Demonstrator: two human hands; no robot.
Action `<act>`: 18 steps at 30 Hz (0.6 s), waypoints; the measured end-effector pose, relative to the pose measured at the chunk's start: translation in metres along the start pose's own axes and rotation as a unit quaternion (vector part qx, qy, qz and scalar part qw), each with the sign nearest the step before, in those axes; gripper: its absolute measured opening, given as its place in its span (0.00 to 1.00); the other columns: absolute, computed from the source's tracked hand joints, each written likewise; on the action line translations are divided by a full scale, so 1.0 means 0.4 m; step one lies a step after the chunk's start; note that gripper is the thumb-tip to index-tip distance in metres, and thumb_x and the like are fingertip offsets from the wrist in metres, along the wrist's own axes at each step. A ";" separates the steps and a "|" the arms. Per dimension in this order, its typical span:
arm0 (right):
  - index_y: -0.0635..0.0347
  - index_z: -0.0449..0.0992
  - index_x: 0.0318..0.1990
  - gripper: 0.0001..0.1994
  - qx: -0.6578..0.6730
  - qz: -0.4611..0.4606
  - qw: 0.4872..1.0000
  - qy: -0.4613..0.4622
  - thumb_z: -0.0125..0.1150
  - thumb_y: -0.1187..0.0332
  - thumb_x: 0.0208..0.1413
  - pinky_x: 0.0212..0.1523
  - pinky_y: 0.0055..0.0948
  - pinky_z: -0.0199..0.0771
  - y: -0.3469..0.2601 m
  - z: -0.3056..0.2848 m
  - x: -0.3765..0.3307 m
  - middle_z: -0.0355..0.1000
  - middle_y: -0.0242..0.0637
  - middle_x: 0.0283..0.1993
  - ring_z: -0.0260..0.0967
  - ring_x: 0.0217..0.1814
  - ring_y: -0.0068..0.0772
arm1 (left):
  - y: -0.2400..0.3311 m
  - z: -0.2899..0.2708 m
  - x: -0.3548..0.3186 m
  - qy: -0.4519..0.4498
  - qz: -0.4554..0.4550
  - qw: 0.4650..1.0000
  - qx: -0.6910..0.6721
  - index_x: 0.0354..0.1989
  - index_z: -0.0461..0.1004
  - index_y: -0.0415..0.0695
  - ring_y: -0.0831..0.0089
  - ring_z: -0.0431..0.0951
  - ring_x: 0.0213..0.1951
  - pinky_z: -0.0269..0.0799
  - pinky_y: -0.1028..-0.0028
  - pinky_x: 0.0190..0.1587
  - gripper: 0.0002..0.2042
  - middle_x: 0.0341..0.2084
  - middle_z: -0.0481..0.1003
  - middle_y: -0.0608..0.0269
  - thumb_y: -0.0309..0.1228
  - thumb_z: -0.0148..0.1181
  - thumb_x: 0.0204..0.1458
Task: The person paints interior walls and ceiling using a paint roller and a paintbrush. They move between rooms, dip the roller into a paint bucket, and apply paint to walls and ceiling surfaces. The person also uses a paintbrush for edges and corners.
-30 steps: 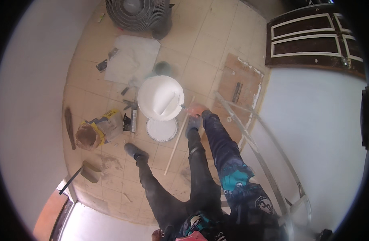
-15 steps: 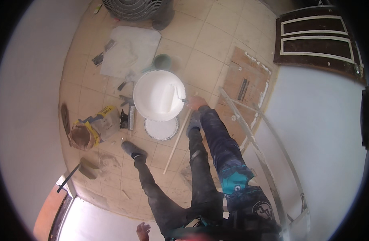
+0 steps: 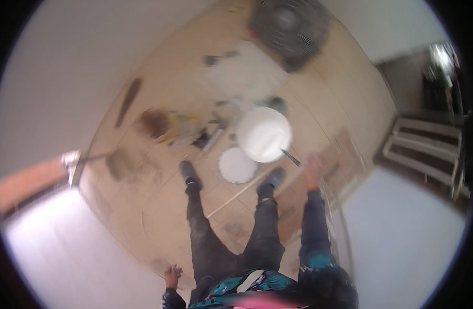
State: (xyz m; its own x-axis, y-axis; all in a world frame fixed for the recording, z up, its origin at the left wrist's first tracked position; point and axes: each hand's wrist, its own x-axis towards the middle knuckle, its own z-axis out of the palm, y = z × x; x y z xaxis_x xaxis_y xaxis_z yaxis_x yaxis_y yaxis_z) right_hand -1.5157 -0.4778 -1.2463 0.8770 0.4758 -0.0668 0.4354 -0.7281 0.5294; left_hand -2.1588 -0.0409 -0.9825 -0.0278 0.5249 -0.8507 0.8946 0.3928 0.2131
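Note:
A white bucket (image 3: 256, 144) of white paste or paint stands on the floor ahead of my feet. The dark handle (image 3: 290, 157) of a paint roller sticks out over its right rim; the roller head is in the white stuff and hard to make out. My right hand (image 3: 313, 169) is just right of the handle, apart from it, blurred, its fingers seemingly spread with nothing in them. Low at my left side hangs my left hand (image 3: 173, 273), empty, fingers apart. A white-smeared round lid (image 3: 237, 165) lies between the bucket and my feet.
A large fan (image 3: 288, 28) stands at the far end, near a pale sheet (image 3: 249, 72). Left of the bucket lie an opened bag (image 3: 179, 126) and tools. A long pale stick (image 3: 236, 196) lies between my feet. Cardboard (image 3: 344, 154) covers floor at the right.
My right hand has let go of the roller handle and drawn off to the right. The roller stays in the bucket. The whole view has swung, shifting the floor things rightward.

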 end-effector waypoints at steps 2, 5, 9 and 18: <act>0.62 0.69 0.60 0.20 0.104 -0.017 0.993 -0.049 0.55 0.64 0.63 0.67 0.42 0.64 -0.032 -0.132 -0.035 0.67 0.47 0.64 0.62 0.68 0.49 | -0.073 -0.002 -0.023 0.002 0.022 1.000 0.002 0.44 0.75 0.38 0.64 0.84 0.39 0.79 0.67 0.37 0.14 0.36 0.82 0.54 0.36 0.51 0.62; 0.60 0.74 0.48 0.11 0.443 0.107 0.873 -0.171 0.52 0.65 0.66 0.54 0.46 0.70 -0.116 -0.436 -0.042 0.75 0.50 0.50 0.73 0.52 0.47 | -0.169 -0.019 -0.032 -0.002 0.076 0.994 0.075 0.35 0.79 0.37 0.66 0.85 0.35 0.80 0.68 0.37 0.13 0.29 0.83 0.56 0.35 0.53 0.60; 0.62 0.74 0.45 0.09 0.500 0.054 0.852 -0.146 0.53 0.66 0.64 0.46 0.47 0.73 -0.293 -0.801 -0.053 0.77 0.48 0.39 0.76 0.42 0.48 | -0.240 -0.092 0.014 -0.009 0.030 0.998 -0.061 0.37 0.78 0.36 0.63 0.85 0.34 0.80 0.67 0.39 0.13 0.27 0.83 0.52 0.34 0.52 0.60; 0.65 0.75 0.36 0.06 0.575 -0.084 0.778 -0.240 0.55 0.72 0.59 0.28 0.33 0.76 -0.790 -1.366 0.024 0.75 0.43 0.28 0.76 0.27 0.33 | -0.123 -0.701 0.205 0.261 0.143 0.952 -0.068 0.35 0.76 0.35 0.43 0.78 0.39 0.71 0.51 0.42 0.15 0.33 0.78 0.39 0.37 0.53 0.61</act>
State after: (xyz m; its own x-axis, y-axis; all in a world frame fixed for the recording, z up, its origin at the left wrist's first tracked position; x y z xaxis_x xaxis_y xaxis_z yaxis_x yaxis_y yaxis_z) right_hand -1.7560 0.0263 -0.9520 0.6436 0.5735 -0.5068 0.2042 -0.7669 -0.6085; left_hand -2.3301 0.1944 -0.9279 -0.0424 0.9151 -0.4010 0.8337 0.2535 0.4906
